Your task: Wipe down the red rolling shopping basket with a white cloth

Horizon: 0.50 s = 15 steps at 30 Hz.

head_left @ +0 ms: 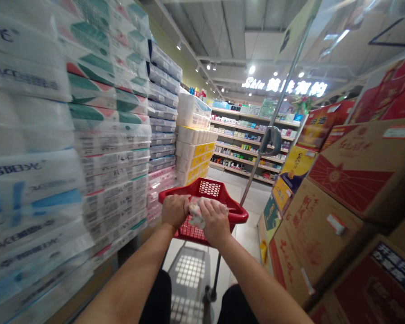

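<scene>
While both bare hands rest at the near side of the red cart (227, 198), I record the governing relation as follows: the crumpled pale cloth (195, 216) lies directly under the right hand (214, 219), its free part extending toward the left hand (174, 210). The right hand is the nearer — in contact, in fact; the left is just beside the cloth, and whether it touches I cannot tell. Long axis: apparently crosswise, along the red handle (238, 217), though bunched folds make this a judgement. Fingers: the right set lie close together, bent over the cloth and gripping it; the left set are curled around the handle, fingertips hidden from me.

Count: one cart, one cloth, two hands, one pole (253, 175) rising at the cart's right, one grey loop fitting (278, 138) on it. On the left I find at least four stacks of wrapped packs (131, 135) — single packs too blurred for a reliable figure. On the right, stacked cartons (324, 220), one bearing a red star; my view cuts off the total. Ahead, shelving (243, 148) of at least five tiers, beneath one lit sign (273, 84); its wares I cannot count from here
</scene>
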Each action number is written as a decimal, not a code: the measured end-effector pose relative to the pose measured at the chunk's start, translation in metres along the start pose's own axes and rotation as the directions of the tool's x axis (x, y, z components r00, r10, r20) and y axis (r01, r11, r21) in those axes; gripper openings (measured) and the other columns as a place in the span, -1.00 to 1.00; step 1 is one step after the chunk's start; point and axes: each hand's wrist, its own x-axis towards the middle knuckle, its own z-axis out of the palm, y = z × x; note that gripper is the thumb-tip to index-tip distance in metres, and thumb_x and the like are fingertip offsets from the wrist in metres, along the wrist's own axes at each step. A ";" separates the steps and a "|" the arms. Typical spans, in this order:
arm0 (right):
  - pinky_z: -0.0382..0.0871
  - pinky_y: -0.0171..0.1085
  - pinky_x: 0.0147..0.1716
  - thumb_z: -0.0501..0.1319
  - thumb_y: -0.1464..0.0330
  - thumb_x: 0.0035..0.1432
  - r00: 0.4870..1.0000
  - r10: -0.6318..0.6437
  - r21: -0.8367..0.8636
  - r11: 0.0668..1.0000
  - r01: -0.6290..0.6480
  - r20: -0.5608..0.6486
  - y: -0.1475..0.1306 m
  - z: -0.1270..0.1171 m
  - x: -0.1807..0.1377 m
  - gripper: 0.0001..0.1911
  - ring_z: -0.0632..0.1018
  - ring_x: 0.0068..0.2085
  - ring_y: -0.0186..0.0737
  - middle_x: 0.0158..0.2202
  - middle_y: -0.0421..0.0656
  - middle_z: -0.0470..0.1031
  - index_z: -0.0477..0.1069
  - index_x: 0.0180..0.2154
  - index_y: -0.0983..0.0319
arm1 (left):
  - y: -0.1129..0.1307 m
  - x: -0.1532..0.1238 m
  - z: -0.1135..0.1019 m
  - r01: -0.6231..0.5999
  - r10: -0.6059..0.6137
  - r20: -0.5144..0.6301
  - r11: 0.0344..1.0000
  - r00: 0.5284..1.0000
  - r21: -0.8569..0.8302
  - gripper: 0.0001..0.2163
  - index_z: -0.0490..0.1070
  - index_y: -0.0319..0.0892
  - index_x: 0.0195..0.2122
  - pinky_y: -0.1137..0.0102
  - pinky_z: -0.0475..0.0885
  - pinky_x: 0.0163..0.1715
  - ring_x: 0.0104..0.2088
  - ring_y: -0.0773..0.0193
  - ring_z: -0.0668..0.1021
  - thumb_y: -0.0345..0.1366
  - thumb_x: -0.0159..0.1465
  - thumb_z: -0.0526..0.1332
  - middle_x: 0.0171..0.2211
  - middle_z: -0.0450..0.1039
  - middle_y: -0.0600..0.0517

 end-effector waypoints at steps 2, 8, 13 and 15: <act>-0.07 0.03 0.18 0.10 0.42 0.13 0.997 -0.071 -0.008 0.997 0.071 -0.020 -0.002 0.002 -0.001 -0.41 0.19 0.23 0.03 0.24 -0.08 0.25 0.18 0.22 0.20 | -0.001 -0.001 0.001 -0.013 0.013 -0.021 1.000 1.000 0.006 -0.69 0.48 -0.18 -0.19 0.19 0.23 -0.21 -0.33 0.15 0.48 -0.31 0.34 -0.07 -0.37 0.54 -0.02; 0.00 -0.11 0.17 0.08 0.48 0.07 1.000 0.003 0.096 0.995 -0.005 0.019 -0.004 -0.001 0.002 -0.40 0.27 0.19 -0.11 0.18 -0.12 0.35 0.24 0.19 0.21 | -0.005 -0.002 0.002 -0.011 0.011 -0.031 1.000 0.999 0.006 -0.70 0.48 -0.17 -0.17 0.18 0.22 -0.20 -0.32 0.13 0.48 -0.30 0.34 -0.06 -0.37 0.54 -0.02; -0.08 -0.07 0.20 0.05 0.47 0.17 0.988 -0.152 0.019 0.988 0.152 0.003 -0.001 0.005 -0.001 -0.43 0.18 0.26 -0.07 0.24 -0.11 0.25 0.19 0.22 0.20 | -0.004 -0.002 -0.001 0.005 -0.005 -0.013 1.000 1.000 -0.005 -0.70 0.48 -0.17 -0.19 0.19 0.21 -0.20 -0.31 0.13 0.48 -0.31 0.34 -0.05 -0.36 0.54 -0.03; -0.04 -0.11 0.19 0.04 0.49 0.17 0.981 -0.193 0.038 0.981 0.192 0.018 0.003 0.002 0.000 -0.44 0.21 0.24 -0.12 0.22 -0.10 0.29 0.20 0.22 0.20 | -0.004 -0.002 -0.002 0.014 -0.014 -0.019 1.000 1.000 -0.007 -0.71 0.49 -0.17 -0.21 0.19 0.21 -0.21 -0.32 0.13 0.49 -0.30 0.33 -0.04 -0.37 0.54 -0.03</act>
